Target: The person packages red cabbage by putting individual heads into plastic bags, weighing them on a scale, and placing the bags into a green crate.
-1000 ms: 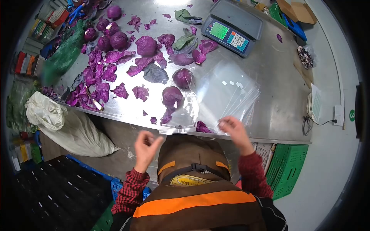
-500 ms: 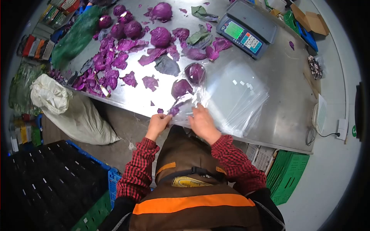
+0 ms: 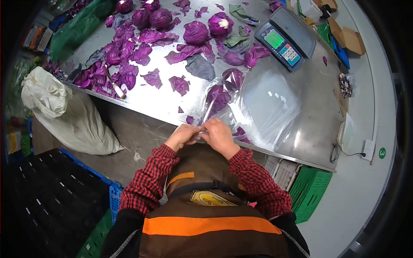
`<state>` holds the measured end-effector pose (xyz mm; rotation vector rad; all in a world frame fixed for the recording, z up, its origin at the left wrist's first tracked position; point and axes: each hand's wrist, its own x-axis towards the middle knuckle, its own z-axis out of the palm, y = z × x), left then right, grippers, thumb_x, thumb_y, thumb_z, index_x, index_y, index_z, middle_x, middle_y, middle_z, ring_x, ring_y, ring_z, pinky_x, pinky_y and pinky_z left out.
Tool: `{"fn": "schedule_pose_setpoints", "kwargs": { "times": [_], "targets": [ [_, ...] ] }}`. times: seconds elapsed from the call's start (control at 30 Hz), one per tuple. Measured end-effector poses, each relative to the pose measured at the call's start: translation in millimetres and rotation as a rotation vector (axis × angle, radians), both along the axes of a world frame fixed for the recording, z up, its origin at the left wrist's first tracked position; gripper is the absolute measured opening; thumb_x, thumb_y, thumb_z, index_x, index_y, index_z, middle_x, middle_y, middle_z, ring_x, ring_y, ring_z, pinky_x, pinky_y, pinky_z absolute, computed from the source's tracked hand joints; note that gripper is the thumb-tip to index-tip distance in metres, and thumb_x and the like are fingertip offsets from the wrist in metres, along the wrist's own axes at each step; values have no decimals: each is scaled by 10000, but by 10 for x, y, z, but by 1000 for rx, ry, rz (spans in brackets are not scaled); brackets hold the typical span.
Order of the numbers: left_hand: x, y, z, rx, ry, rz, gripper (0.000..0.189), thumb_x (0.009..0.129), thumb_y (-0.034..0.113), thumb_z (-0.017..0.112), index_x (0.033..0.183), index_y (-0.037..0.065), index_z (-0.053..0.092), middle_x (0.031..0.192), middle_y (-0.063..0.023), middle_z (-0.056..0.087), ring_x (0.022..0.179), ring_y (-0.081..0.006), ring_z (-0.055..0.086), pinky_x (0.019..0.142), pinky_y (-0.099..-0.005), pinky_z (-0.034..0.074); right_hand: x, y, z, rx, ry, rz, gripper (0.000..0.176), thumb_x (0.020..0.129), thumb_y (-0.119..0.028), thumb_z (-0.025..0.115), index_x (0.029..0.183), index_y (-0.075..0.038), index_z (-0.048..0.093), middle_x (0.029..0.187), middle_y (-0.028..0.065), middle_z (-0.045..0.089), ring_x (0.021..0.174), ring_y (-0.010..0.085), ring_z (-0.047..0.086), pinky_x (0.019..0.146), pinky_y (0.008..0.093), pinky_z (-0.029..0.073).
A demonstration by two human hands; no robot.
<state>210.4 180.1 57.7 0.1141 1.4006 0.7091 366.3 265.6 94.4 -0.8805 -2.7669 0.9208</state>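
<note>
My left hand (image 3: 184, 136) and my right hand (image 3: 219, 136) meet at the table's front edge, both closed on the gathered end of a clear plastic bag (image 3: 234, 106). Through the film show two red cabbages, a nearer one (image 3: 218, 98) and a farther one (image 3: 233, 79), resting on the metal table. Right of the bag lies a stack of flat clear plastic bags (image 3: 269, 107). A purple leaf piece (image 3: 241, 134) is just beyond my right hand, and a small scrap (image 3: 189, 119) lies above my left.
Loose purple leaves (image 3: 124, 56) and more cabbages (image 3: 195, 32) spread across the back and left. A knife (image 3: 117, 88) lies near the left front edge. A digital scale (image 3: 284, 41) stands back right. A white sack (image 3: 73, 116) and black crates (image 3: 51, 202) are at left.
My left hand has moved right to meet my right hand, and the bag's end is now bunched between them. The camera view has shifted, so the table contents appear farther right.
</note>
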Motion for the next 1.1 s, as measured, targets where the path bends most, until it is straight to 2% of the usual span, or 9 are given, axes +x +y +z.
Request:
{"fn": "schedule_pose_setpoints", "kwargs": {
  "times": [0.33, 0.43, 0.53, 0.6, 0.7, 0.77, 0.87, 0.97, 1.1],
  "targets": [
    [-3, -5, -242, 169, 53, 15, 216, 937, 203, 645, 894, 7, 725, 742, -13, 640, 651, -85, 592, 567, -256, 526, 16, -92, 216, 84, 29, 134, 211, 758, -148, 734, 898, -51, 609, 894, 106, 570, 905, 309, 555, 775, 415, 458],
    [-132, -58, -254, 228, 188, -195, 297, 963, 227, 623, 991, -59, 701, 797, -43, 664, 646, -103, 606, 554, -255, 524, 876, -490, 727, 229, -103, 153, 207, 790, -182, 700, 901, -52, 583, 882, 100, 539, 891, 303, 527, 787, 421, 449],
    [-388, -105, -281, 323, 101, -276, 291, 965, 187, 615, 1090, -71, 664, 880, -62, 674, 688, -107, 625, 555, -262, 526, 2827, -1207, 812, -329, -1157, 271, 329, 797, -321, 678, 882, -4, 691, 928, 188, 679, 871, 338, 648, 735, 444, 503],
    [-559, -97, -162, 418, 211, -289, 274, 929, 148, 641, 1116, -52, 648, 881, -71, 672, 708, -135, 645, 578, -285, 534, 3110, -1019, 1127, -1036, -1209, 282, 504, 699, -479, 769, 838, 2, 707, 809, 156, 711, 738, 312, 700, 688, 404, 546],
    [-578, -21, -140, 711, 643, -340, 300, 844, 93, 705, 1116, -8, 627, 875, -87, 649, 756, -200, 653, 632, -326, 531, 2727, -614, 960, 129, -1187, -195, 314, 730, -345, 748, 843, -56, 700, 706, 122, 674, 653, 326, 666, 627, 433, 531],
    [-516, 60, -193, 970, 1047, -361, 325, 733, 90, 779, 1005, 43, 607, 890, -99, 588, 850, -299, 597, 713, -365, 499, 2050, -82, 922, 398, -668, -383, 418, 708, -126, 753, 1095, -62, 609, 1007, 145, 646, 898, 342, 649, 743, 447, 524],
    [-367, 137, -244, 1079, 1083, -375, 317, 733, 96, 779, 991, 50, 601, 919, -89, 587, 884, -298, 587, 725, -368, 498, 1298, 489, 773, 541, -137, -109, 302, 754, -114, 698, 1032, -55, 597, 1003, 155, 587, 873, 343, 600, 809, 436, 479],
    [-210, 170, -279, 1106, 1103, -310, 322, 731, 105, 787, 985, 59, 594, 922, -82, 583, 874, -291, 587, 723, -371, 497, 975, 777, 649, 499, -69, 124, 268, 766, -158, 722, 994, -68, 615, 937, 117, 614, 873, 325, 603, 837, 419, 469],
    [-187, 181, -213, 1153, 1123, -295, 272, 741, 99, 783, 948, 68, 610, 923, -66, 587, 874, -277, 588, 718, -372, 503, 1395, 731, 689, -127, -281, -341, 235, 870, -302, 687, 868, -69, 657, 766, 89, 640, 792, 296, 626, 726, 413, 497]
  ]
}}
